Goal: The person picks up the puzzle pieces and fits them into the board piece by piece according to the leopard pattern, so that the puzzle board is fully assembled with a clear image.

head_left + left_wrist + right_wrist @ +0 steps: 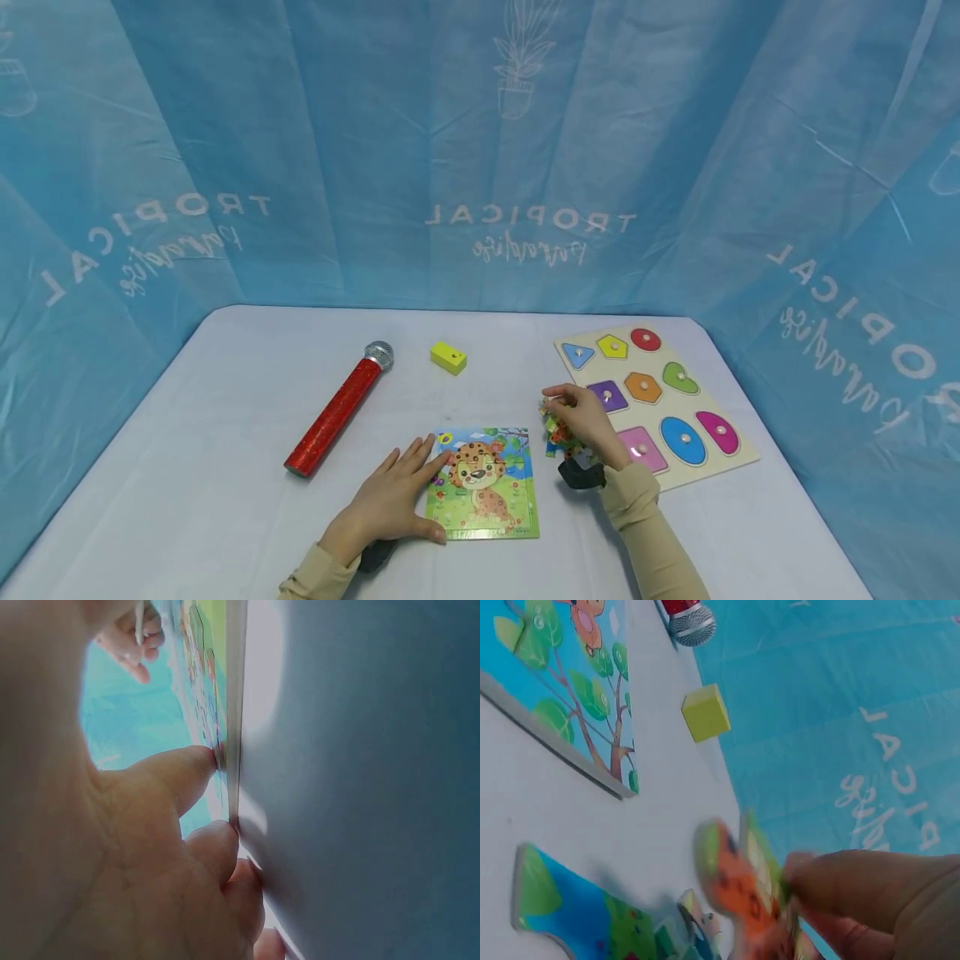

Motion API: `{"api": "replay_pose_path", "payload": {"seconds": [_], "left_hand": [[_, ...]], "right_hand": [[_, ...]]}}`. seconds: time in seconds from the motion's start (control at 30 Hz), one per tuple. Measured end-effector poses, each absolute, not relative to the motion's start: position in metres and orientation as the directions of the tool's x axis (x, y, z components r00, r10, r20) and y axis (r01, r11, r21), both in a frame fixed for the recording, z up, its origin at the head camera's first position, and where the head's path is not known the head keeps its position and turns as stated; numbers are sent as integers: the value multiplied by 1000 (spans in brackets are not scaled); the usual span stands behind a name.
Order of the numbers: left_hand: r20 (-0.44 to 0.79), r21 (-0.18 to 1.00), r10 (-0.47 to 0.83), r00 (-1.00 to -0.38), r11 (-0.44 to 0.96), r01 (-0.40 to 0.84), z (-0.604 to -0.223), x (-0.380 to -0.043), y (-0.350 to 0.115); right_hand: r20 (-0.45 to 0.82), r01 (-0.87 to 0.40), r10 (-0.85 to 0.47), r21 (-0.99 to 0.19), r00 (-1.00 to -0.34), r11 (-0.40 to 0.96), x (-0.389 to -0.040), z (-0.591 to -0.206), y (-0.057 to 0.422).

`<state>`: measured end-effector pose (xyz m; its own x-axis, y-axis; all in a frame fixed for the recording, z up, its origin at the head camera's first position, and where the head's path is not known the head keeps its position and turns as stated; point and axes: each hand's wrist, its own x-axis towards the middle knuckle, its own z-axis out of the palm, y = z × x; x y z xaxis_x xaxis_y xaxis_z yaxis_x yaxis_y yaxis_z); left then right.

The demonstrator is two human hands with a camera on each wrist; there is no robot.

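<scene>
Leopard board [486,492] sits flat on the worktop [217,417], my left hand [392,500] spread against its nine o'clock edge — seemingly to steady it — while toward two o'clock my right hand [587,421] pinches an orange piece [741,889], apparently singling it from the loose pieces [577,896].

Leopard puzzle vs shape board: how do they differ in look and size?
The leopard puzzle shows one scene; the shape board holds separate knobbed shapes. The leopard puzzle is smaller than the shape board. Shared: both lie flat on the white table.
</scene>
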<state>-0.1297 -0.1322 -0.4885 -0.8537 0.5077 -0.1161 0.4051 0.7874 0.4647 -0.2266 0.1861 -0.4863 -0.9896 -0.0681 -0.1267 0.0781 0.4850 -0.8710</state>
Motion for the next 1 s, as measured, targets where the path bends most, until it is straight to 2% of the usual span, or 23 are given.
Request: {"api": "replay_pose_path", "payload": {"seconds": [0.23, 0.63, 0.83, 1.0], "left_hand": [[-109, 462, 504, -857, 789, 406, -491, -129, -133], [-96, 462, 513, -853, 782, 418, -489, -133, -133], [-102, 463, 513, -852, 783, 416, -491, -131, -134], [-107, 467, 509, -854, 784, 408, -491, -131, -133]], "right_hand": [[-154, 81, -142, -902, -978, 424, -226, -488, 187], [-212, -69, -395, -805, -894, 589, -217, -475, 182], [-216, -75, -352, -752, -911, 654, -211, -471, 178], [-205, -42, -301, -761, -931, 647, -213, -472, 177]]}}
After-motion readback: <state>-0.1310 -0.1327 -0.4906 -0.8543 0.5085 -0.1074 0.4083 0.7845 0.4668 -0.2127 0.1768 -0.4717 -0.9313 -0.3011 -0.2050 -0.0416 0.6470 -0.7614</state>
